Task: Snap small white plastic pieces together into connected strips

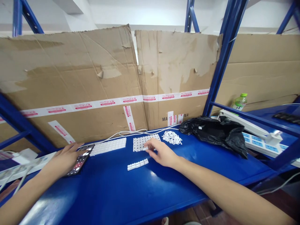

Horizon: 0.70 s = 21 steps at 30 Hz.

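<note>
My right hand [162,152] is over the near right part of a grid of small white plastic pieces [140,142]. Its thumb and fingertips pinch one small white piece [145,148]. Closer to me lies a short row of white pieces [137,164]. A loose heap of tiny white parts [172,137] sits to the right of the grid. At the left, my left hand [62,159] rests with fingers stretched over the edge of a phone [81,162], whose screen is lit with icons. Beside the phone is a flat white panel of close-set pieces [109,147].
A crumpled black plastic bag [215,132] lies at the right of the blue table [112,200]. White cables [122,133] run along the cardboard wall [93,78]. Power strips stand at both sides, the right one [260,143] near a green-capped bottle [240,101]. Blue metal posts [222,59] frame the bench.
</note>
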Motion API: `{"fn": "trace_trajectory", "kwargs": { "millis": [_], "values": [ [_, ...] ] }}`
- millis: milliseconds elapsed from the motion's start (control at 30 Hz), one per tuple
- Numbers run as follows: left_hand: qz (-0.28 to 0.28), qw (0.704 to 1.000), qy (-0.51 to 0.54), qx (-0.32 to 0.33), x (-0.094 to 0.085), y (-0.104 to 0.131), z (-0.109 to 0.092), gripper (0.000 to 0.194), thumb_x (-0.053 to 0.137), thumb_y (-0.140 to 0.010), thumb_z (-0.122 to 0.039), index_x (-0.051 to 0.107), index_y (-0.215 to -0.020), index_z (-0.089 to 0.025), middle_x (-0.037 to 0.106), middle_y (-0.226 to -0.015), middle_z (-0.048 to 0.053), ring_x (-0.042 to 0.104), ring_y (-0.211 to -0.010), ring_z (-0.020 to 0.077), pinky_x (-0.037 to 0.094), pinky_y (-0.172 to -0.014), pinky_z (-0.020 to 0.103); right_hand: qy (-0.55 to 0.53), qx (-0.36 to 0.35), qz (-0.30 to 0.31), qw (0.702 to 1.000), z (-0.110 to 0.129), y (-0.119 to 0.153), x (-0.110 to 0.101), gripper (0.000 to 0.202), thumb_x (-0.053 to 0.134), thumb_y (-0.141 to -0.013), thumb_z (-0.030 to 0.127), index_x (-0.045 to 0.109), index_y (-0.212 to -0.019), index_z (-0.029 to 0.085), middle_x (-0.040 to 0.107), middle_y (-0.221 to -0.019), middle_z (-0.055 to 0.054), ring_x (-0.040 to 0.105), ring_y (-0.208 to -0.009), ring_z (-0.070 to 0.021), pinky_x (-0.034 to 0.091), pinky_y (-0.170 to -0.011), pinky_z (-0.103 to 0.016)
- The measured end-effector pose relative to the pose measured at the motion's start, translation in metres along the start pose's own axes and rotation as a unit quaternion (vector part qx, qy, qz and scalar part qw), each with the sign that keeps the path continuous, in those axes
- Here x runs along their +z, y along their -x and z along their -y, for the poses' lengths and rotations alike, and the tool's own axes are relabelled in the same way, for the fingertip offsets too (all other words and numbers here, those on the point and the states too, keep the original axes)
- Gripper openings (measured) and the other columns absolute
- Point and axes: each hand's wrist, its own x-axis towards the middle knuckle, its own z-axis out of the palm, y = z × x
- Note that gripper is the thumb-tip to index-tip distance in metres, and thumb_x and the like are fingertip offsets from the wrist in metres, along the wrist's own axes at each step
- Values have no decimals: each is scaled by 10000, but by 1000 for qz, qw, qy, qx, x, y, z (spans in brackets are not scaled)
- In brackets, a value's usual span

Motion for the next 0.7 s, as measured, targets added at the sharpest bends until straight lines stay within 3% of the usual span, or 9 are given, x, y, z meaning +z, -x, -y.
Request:
{"fn": "trace_trajectory", "kwargs": {
  "millis": [100, 300, 567, 700],
  "values": [
    [14, 1000, 1, -8, 0, 0, -1, 610, 491, -926, -82, 796, -1408, -297, 603, -1655, 116, 486, -1551, 438, 458, -1195, 630, 1, -5, -6, 1000, 0, 0, -1, 223, 603, -1049, 148, 631, -1257, 223, 701, -1148, -77, 684, -952, -201, 592, -891, -365],
    [29, 999, 11, -11, 0, -4, 1, 688, 556, -799, -67, 807, -1390, -313, 609, -1650, 113, 478, -1563, 432, 435, -1208, 600, -1, -8, -10, 1000, 1, 0, -1, 221, 606, -1045, 143, 630, -1252, 218, 692, -1143, -77, 679, -956, -200, 590, -894, -362],
    [36, 997, 68, -17, -18, -2, -5, 600, 626, -755, -194, 857, -1300, -295, 639, -1620, 121, 480, -1548, 449, 429, -1206, 604, 2, -5, -5, 1000, 3, 0, -2, 221, 598, -1048, 148, 622, -1254, 223, 694, -1146, -78, 680, -946, -200, 592, -891, -367],
    [42, 997, 56, -9, -23, -3, -4, 685, 567, -783, -150, 792, -1416, -282, 624, -1632, 123, 478, -1551, 421, 423, -1211, 588, 6, -5, -4, 1000, 3, 0, -3, 207, 600, -1050, 160, 623, -1246, 221, 688, -1125, -74, 676, -946, -202, 585, -884, -364]
  ]
}}
